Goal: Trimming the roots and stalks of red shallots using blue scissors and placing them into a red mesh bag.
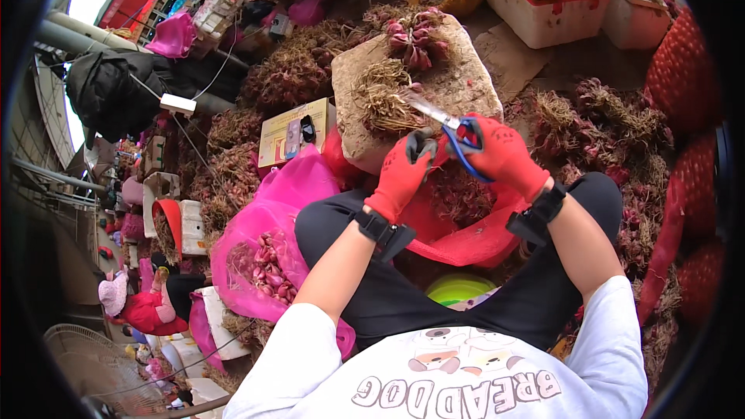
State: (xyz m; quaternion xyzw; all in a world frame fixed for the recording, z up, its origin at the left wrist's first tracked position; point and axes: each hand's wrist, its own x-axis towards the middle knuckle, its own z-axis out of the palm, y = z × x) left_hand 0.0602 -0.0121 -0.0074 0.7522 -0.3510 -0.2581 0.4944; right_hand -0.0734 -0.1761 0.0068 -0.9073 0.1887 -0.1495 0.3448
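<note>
My right hand (508, 154), in a red glove, is closed around scissors (459, 142) with blue handles. Their blades point up and left over a pale, rough block (464, 70). Beside them, my left hand (403, 171), gloved alike, is held with its fingers curled together; whatever is between them cannot be made out. On the block lie a tangle of dry, straw-coloured stems (386, 93) and, farther back, a bunch of purple-red shallots (417, 40). Red netting (473, 237) with more dried bunches in it lies below my hands, between my legs.
At my left stands a pink mesh bag (237, 252) holding loose shallots (273, 271). Behind it, phones rest on a yellow box (272, 128). Heaps of bunches (597, 128) lie on both sides. White foam boxes (535, 19) stand far right. Another person (147, 302) sits far left.
</note>
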